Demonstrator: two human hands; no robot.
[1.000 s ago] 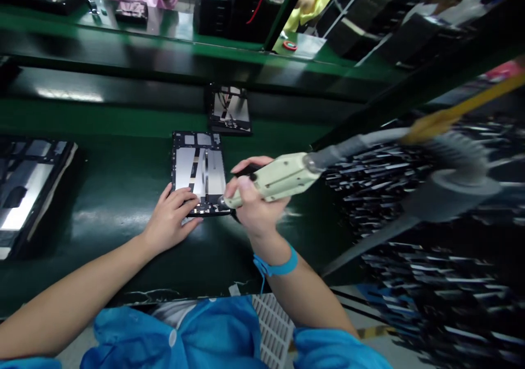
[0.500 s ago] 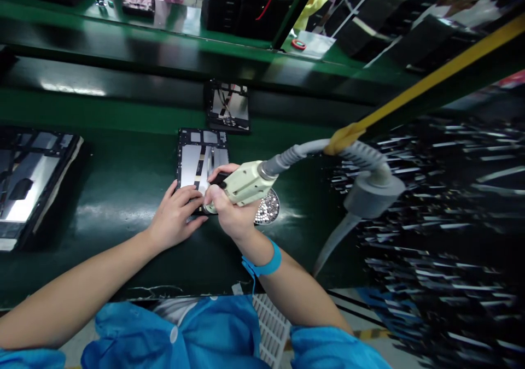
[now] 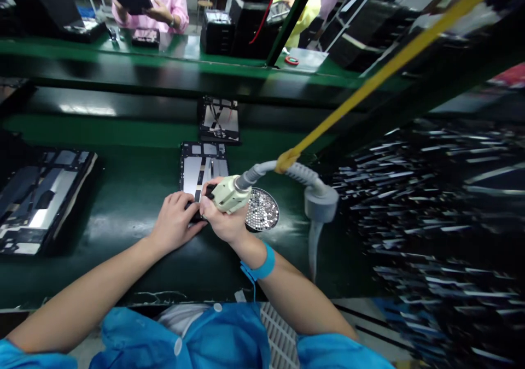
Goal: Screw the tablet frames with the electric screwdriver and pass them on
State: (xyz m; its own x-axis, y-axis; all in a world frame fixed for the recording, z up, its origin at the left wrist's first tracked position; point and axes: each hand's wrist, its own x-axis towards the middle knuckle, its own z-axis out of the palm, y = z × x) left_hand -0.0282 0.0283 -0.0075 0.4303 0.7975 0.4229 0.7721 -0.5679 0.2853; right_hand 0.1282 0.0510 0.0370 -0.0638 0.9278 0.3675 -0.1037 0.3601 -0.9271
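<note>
Near edge: right hand (image 3: 223, 221), blue strap at the wrist, fingers wrapped tight around a pale plastic electric screwdriver (image 3: 227, 194) with ribbed grey hose, tip aimed down at the near end of an open tablet chassis (image 3: 204, 169) lying flat on the glossy dark green table (image 3: 123, 194). Left hand (image 3: 176, 224) rests fingers-down on that near edge, pinning it. Risk, as judged: bit and left fingertips sit very close; a slip off the screw head could nick skin or scratch the metal plate. Just right, a round dish of small shiny screws (image 3: 262, 209). Beyond, a second chassis (image 3: 219, 118).
</note>
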